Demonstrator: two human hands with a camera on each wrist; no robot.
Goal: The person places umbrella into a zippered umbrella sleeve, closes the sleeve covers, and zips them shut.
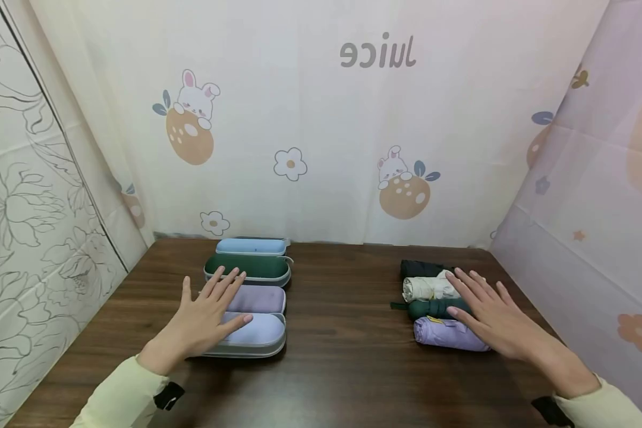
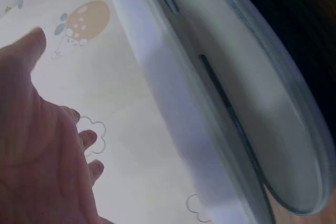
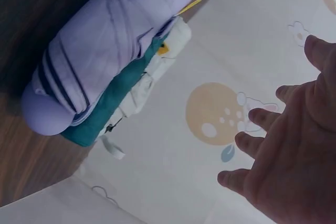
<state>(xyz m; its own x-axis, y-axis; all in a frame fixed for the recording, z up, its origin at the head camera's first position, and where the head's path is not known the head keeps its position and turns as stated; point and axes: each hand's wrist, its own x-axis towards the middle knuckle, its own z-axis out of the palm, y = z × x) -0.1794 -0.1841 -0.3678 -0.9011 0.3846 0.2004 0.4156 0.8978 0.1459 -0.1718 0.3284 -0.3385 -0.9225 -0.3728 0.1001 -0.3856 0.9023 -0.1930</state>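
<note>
On the left stands a row of oblong zip cases: a light blue case [image 1: 251,246] at the back, a dark green case [image 1: 251,267], a purple case [image 1: 259,299] and a pale lavender-blue case [image 1: 254,336] in front. Fingers spread, my left hand [image 1: 200,321] is above the front cases, holding nothing. The left wrist view shows the nearest case [image 2: 252,77] with its lid parted, its pale inside visible. To the right lie folded umbrellas: black [image 1: 422,268], white [image 1: 425,289], green [image 1: 433,308] and lavender [image 1: 449,334]. Over their right ends, my right hand [image 1: 494,318] extends with spread fingers, holding nothing.
A dark brown wooden table [image 1: 348,356] carries both rows, with bare wood between them. Behind it hangs a printed curtain [image 1: 326,119]. Further printed cloth [image 1: 594,238] borders the right side, and a floral panel [image 1: 37,226] the left.
</note>
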